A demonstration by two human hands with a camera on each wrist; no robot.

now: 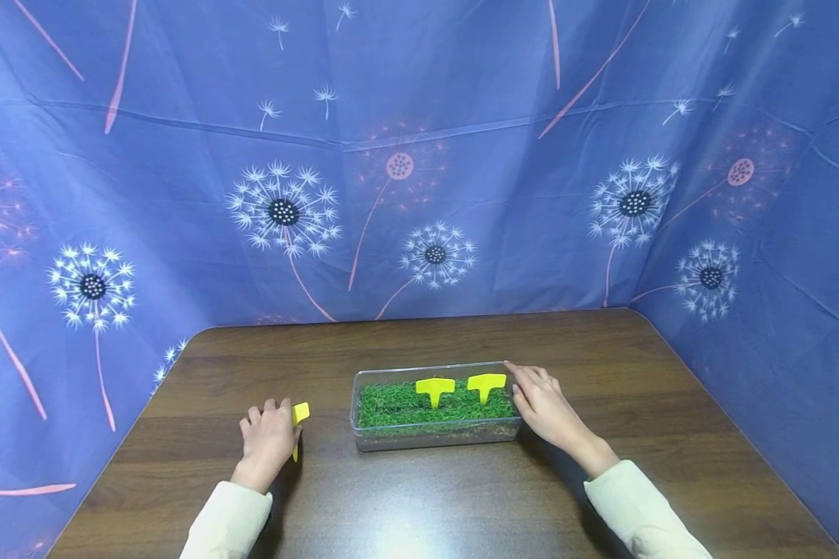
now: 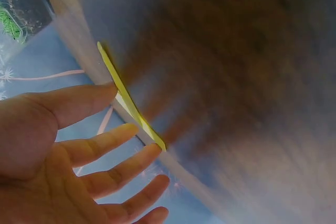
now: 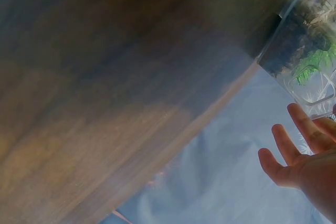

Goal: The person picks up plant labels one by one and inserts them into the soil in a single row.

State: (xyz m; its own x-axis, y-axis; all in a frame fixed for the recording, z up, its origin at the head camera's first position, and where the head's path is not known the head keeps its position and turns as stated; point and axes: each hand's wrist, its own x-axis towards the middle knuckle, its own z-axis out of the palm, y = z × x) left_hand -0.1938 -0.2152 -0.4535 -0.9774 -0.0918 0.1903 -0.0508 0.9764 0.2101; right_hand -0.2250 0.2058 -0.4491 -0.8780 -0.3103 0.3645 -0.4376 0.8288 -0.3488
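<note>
To the left of the clear plastic box (image 1: 436, 442), my left hand (image 1: 267, 439) pinches a yellow T-shaped plant label (image 1: 301, 412) between thumb and fingers. In the left wrist view the label (image 2: 123, 90) shows edge-on, its tip close to the tabletop. Artificial green grass (image 1: 391, 405) fills the box. Two more yellow labels stand upright in it, one near the middle (image 1: 435, 388) and one farther right (image 1: 485, 385). My right hand (image 1: 548, 407) rests against the box's right end, its fingers fairly straight. The right wrist view shows fingers (image 3: 310, 129) beside the box wall; the thumb is hidden.
A brown wooden table (image 1: 461, 505) carries the box near its middle. Behind it and at the sides hangs a blue cloth (image 1: 503, 194) with dandelion prints. The table's far edge runs along the cloth.
</note>
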